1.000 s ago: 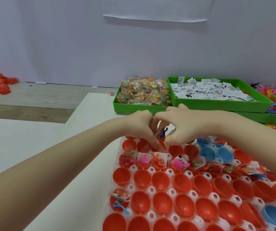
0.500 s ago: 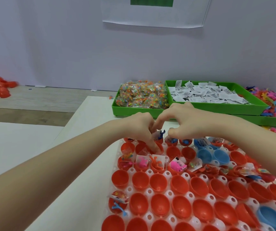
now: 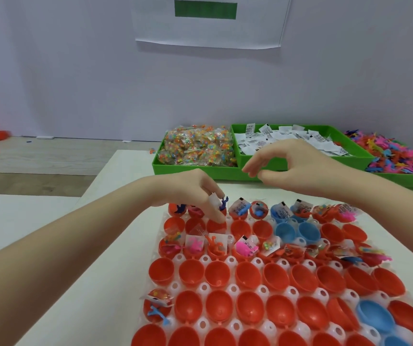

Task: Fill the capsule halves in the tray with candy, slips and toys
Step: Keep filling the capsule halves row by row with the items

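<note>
Left hand (image 3: 195, 193) pinches a light, floppy paper slip (image 3: 214, 199) over a far capsule half (image 3: 221, 212); right hand (image 3: 285, 163) hovers, loosely spread.

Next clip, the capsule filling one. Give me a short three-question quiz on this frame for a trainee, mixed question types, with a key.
1. True or false: the right hand holds a toy.
2. The green bin just behind the right hand holds: A candy, B paper slips, C toys.
3. Fill in: the left hand has its fingertips down at a filled capsule half in the tray's ____ row.

Key
1. False: its grip is empty, fingers loosely curled above the tray.
2. B.
3. Far.
</note>
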Available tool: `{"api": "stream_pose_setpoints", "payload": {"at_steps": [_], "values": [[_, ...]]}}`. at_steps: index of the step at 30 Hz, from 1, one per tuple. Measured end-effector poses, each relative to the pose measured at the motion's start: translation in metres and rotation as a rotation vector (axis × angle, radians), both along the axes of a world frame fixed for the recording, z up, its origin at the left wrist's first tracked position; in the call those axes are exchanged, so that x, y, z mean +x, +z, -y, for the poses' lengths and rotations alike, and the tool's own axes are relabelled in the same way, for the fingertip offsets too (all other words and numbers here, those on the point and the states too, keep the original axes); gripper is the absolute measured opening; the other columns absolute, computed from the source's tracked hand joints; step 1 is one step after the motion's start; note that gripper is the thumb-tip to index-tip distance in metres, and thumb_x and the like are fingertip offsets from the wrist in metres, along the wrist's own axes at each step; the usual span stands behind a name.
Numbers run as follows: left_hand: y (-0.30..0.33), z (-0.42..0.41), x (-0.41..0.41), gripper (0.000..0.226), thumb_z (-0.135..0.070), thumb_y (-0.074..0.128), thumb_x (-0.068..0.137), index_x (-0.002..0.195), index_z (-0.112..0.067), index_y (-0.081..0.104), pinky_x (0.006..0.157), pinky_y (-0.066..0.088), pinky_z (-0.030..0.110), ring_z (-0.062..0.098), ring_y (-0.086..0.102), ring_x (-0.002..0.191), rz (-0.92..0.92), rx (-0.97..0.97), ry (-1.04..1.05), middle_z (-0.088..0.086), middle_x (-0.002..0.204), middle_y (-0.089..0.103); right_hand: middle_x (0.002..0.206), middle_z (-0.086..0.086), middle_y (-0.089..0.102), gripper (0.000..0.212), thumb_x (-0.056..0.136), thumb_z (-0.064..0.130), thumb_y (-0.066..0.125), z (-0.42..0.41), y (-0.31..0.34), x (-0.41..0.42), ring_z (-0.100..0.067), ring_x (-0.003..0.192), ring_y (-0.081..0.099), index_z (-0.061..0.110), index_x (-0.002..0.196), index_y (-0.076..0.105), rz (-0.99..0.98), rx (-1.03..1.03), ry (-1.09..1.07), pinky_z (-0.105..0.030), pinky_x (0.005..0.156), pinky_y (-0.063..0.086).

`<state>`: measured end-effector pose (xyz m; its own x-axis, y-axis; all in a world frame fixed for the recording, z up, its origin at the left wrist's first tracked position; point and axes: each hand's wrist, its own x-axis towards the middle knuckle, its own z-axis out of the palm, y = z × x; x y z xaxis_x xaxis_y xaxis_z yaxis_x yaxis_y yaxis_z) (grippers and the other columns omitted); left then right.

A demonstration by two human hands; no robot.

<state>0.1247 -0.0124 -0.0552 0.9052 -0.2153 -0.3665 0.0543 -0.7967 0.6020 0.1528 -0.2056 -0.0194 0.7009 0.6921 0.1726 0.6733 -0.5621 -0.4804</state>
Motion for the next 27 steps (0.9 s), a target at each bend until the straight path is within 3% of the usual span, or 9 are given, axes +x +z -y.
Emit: {"api": "stream_pose_setpoints", "payload": {"at_steps": [3,6,8,11,14,19,23,27], "values": [[0.003,-0.001,0.002,0.041,-0.025,0.066,0.082,0.122,-0.020,0.059,0.089,0.038,0.025,0.012,0.050,0.108,-0.030,-0.012,0.027,-0.009,0.110,0.055,0.083,0.017,0.067,0.028,0.082,0.004,0.059,0.008,0.002,-0.001,0.010,0.089,0.055,0.030,0.082,0.068,0.042,0.082,-0.035,0.007,0.074,0.033],[0.002,-0.002,0.003,0.029,-0.023,0.058,0.089,0.118,-0.019,0.062,0.086,0.040,0.025,0.011,0.053,0.102,-0.008,-0.018,0.035,-0.012,0.100,0.060,0.083,0.017,0.067,0.030,0.083,0.005,0.060,0.018,0.006,-0.004,0.010,0.091,0.055,0.033,0.078,0.066,0.068,0.130,-0.067,0.008,0.074,0.032],[0.001,-0.002,0.002,0.025,-0.025,0.058,0.090,0.112,-0.017,0.067,0.086,0.045,0.025,0.011,0.058,0.098,0.029,-0.018,0.034,-0.015,0.093,0.062,0.084,0.016,0.067,0.027,0.082,0.005,0.061,0.025,0.008,-0.006,0.007,0.089,0.056,0.031,0.080,0.067,0.081,0.142,-0.078,0.006,0.074,0.033],[-0.002,-0.004,0.002,0.022,-0.024,0.063,0.087,0.106,-0.014,0.070,0.092,0.050,0.030,0.014,0.063,0.100,0.039,-0.039,0.031,-0.007,0.098,0.068,0.084,0.014,0.069,0.022,0.081,0.008,0.062,0.038,0.011,-0.009,0.004,0.086,0.057,0.028,0.081,0.070,0.084,0.158,-0.112,0.004,0.074,0.034],[-0.003,-0.004,0.002,0.021,-0.019,0.066,0.084,0.103,-0.012,0.072,0.089,0.048,0.023,0.011,0.064,0.099,0.045,-0.042,0.018,-0.007,0.098,0.069,0.083,0.013,0.069,0.022,0.080,0.009,0.062,0.049,0.012,-0.012,0.006,0.087,0.058,0.030,0.080,0.070,0.100,0.171,-0.131,0.006,0.072,0.032],[-0.002,0.006,0.003,0.027,-0.021,0.067,0.083,0.106,-0.008,0.070,0.093,0.048,0.029,0.014,0.063,0.094,0.137,0.097,-0.022,0.003,0.107,0.069,0.083,0.015,0.068,0.021,0.077,0.012,0.062,0.056,0.009,-0.018,0.007,0.090,0.057,0.032,0.078,0.069,0.136,0.136,-0.116,0.004,0.077,0.035],[0.001,0.012,0.000,0.025,-0.020,0.062,0.087,0.107,-0.006,0.069,0.086,0.049,0.024,0.011,0.061,0.086,0.179,0.215,-0.119,0.003,0.105,0.070,0.078,0.020,0.066,0.018,0.073,0.021,0.059,0.059,0.010,-0.022,0.009,0.089,0.057,0.037,0.077,0.067,0.168,0.184,-0.103,0.004,0.079,0.034],[0.002,0.016,-0.001,0.023,-0.019,0.055,0.092,0.103,-0.004,0.069,0.092,0.046,0.029,0.016,0.060,0.094,0.149,0.322,-0.187,0.004,0.110,0.068,0.077,0.021,0.066,0.018,0.072,0.024,0.059,0.070,0.009,-0.022,0.009,0.089,0.056,0.040,0.076,0.066,0.202,0.188,-0.116,0.001,0.081,0.035]]}}
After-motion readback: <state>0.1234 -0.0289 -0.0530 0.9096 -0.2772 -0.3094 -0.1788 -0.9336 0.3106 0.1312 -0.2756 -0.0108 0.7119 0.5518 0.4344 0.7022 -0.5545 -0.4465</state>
